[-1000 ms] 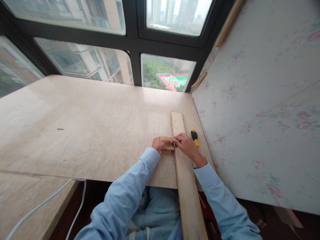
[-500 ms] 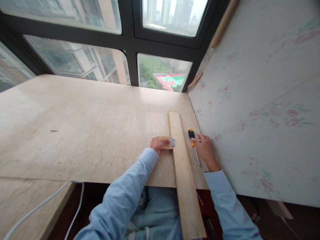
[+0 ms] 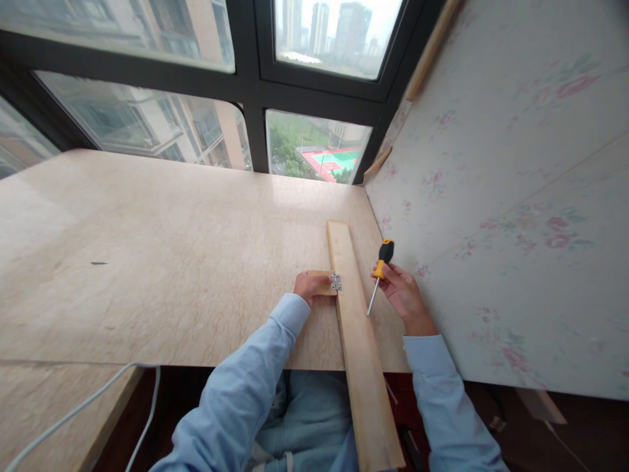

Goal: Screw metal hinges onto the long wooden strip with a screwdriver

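Observation:
A long wooden board (image 3: pixel 361 341) lies on the stone sill, its near end sticking out past the front edge over my lap. Against its left side sits a short wood block (image 3: pixel 322 274), and a silver metal hinge (image 3: pixel 336 282) spans the joint between the two. My left hand (image 3: pixel 310 286) is closed on the block, thumb on top close to the hinge. To the right of the board, my right hand (image 3: pixel 400 288) grips a yellow and black screwdriver (image 3: pixel 384 255) low on its handle. The handle points up and the shaft slants down toward the board's right edge.
The pale stone sill (image 3: pixel 196 249) stretches left, with a small dark sliver (image 3: pixel 99 263) on it. A flowered wall (image 3: pixel 491 229) stands close on the right. Dark window frames (image 3: pixel 253 92) rise behind. A white cable (image 3: pixel 88 406) hangs over the sill's left front edge.
My right hand has taken up the screwdriver, which lay on the sill beside the board. It is now raised with its tip swung left toward the board. My left hand stays on the block.

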{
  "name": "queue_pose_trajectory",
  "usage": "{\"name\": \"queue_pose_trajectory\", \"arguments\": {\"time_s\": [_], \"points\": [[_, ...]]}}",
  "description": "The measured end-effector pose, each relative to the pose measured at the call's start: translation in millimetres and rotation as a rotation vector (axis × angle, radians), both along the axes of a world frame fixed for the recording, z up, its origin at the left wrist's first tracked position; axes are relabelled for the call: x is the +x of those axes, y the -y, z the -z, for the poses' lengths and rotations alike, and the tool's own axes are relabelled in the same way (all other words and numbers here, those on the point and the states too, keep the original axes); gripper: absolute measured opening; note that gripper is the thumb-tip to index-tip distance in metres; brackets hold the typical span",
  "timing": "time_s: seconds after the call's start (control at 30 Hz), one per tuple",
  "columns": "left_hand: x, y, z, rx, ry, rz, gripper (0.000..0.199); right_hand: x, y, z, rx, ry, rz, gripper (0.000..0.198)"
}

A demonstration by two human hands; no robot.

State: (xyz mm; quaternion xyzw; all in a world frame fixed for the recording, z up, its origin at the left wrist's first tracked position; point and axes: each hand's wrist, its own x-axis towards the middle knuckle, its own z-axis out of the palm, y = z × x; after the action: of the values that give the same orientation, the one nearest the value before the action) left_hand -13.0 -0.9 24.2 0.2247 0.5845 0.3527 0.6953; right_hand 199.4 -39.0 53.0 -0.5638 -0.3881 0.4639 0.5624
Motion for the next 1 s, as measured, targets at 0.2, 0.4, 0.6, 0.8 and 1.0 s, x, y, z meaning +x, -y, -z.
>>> {"name": "queue_pose_trajectory", "arguments": {"time_s": [0.2, 0.4, 0.6, 0.8, 1.0], "points": [[-1, 0, -0.2, 0.01, 0.008, 0.016, 0.028, -29, 9, -45, 0.332, -0.052, 0.055, 0.033], [-1, 1, -0.8, 0.027, 0.012, 0.0, 0.028, -47, 7, -51, 0.46, 0.199, -0.031, 0.03], [-1, 1, -1.9, 0.025, 0.015, 0.009, 0.027, -58, 2, -43, 0.446, 0.289, -0.116, 0.025], [-2, 2, -4.4, 0.023, -0.009, 0.009, 0.028, -63, 0, -42, 0.439, 0.309, -0.138, 0.025], [-2, 2, -4.1, 0.022, 0.003, 0.025, 0.029, -63, -1, -40, 0.423, 0.302, -0.133, 0.028]]}}
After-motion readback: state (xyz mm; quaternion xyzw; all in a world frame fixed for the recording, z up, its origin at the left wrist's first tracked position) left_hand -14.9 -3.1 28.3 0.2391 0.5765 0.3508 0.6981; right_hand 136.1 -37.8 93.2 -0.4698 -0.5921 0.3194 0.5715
